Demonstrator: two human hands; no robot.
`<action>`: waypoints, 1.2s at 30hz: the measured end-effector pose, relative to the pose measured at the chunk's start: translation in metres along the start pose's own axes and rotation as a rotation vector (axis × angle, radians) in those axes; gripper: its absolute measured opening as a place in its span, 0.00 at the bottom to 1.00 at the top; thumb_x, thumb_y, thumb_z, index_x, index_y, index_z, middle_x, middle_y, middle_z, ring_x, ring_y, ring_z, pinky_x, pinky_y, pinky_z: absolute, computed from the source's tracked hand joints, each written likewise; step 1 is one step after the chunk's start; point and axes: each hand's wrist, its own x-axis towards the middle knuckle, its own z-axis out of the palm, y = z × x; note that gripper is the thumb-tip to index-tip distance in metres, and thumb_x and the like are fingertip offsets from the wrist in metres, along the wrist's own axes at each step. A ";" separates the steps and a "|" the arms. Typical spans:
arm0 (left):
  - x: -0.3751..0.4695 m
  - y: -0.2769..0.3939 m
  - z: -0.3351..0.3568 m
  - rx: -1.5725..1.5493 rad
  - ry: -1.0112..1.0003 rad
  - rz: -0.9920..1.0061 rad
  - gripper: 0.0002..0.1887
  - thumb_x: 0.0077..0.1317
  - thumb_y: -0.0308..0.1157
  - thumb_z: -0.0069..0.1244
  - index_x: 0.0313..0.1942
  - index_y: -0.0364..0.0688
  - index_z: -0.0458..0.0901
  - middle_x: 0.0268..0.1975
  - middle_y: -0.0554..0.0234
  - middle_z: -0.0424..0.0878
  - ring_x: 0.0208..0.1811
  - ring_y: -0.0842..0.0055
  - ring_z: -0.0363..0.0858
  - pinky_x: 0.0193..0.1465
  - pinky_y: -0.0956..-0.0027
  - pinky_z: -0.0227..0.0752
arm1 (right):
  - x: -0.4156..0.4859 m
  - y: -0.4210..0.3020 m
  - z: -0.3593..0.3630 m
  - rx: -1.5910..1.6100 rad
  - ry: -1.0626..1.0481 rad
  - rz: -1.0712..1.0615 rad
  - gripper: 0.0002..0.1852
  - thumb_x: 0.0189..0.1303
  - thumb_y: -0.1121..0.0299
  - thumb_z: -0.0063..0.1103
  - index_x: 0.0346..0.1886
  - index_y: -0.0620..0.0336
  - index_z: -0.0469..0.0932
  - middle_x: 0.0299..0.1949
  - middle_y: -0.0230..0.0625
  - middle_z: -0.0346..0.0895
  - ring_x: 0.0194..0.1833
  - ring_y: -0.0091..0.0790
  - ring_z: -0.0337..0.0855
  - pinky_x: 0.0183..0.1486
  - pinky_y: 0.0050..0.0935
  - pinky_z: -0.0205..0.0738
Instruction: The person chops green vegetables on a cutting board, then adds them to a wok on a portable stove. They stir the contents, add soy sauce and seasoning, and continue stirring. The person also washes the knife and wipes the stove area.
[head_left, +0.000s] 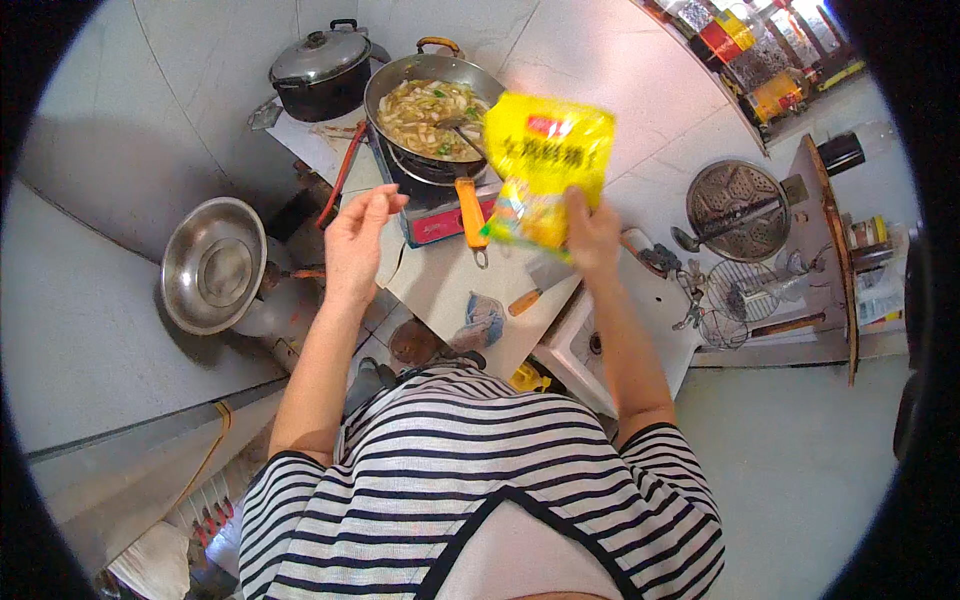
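Note:
My right hand grips the lower right edge of a yellow plastic seasoning packet, which bears writing and hangs upright over the right side of the stove. My left hand is raised left of the stove, fingers curled with the thumb near the fingertips; whether something small is between them I cannot tell. A metal wok on the gas stove holds sliced vegetables in broth. A spatula with an orange handle leans in the wok, its shaft partly behind the packet.
A lidded black pot stands behind left. A cleaver and a cloth lie on the counter, beside a white sink. A steel basin is at the left. A perforated steamer plate and wire strainers hang at the right.

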 end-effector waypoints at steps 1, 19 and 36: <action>0.001 -0.003 -0.011 0.053 0.058 -0.048 0.14 0.72 0.37 0.48 0.49 0.36 0.82 0.42 0.62 0.86 0.47 0.79 0.81 0.56 0.72 0.68 | 0.019 -0.004 -0.008 -0.048 0.084 -0.104 0.17 0.69 0.60 0.54 0.41 0.68 0.82 0.30 0.39 0.84 0.31 0.27 0.82 0.34 0.32 0.74; -0.118 -0.122 -0.206 0.113 0.514 -0.462 0.10 0.69 0.29 0.49 0.45 0.34 0.83 0.38 0.63 0.85 0.40 0.80 0.81 0.47 0.77 0.72 | 0.176 -0.034 0.026 -0.424 0.007 -0.273 0.26 0.68 0.48 0.49 0.41 0.65 0.83 0.30 0.55 0.82 0.33 0.52 0.85 0.41 0.45 0.77; -0.114 -0.108 -0.211 0.204 0.446 -0.510 0.11 0.71 0.31 0.49 0.48 0.35 0.81 0.41 0.62 0.85 0.42 0.79 0.81 0.47 0.76 0.72 | 0.215 -0.052 0.039 -0.505 -0.097 -0.217 0.29 0.68 0.48 0.48 0.36 0.70 0.83 0.23 0.53 0.80 0.23 0.45 0.84 0.33 0.42 0.77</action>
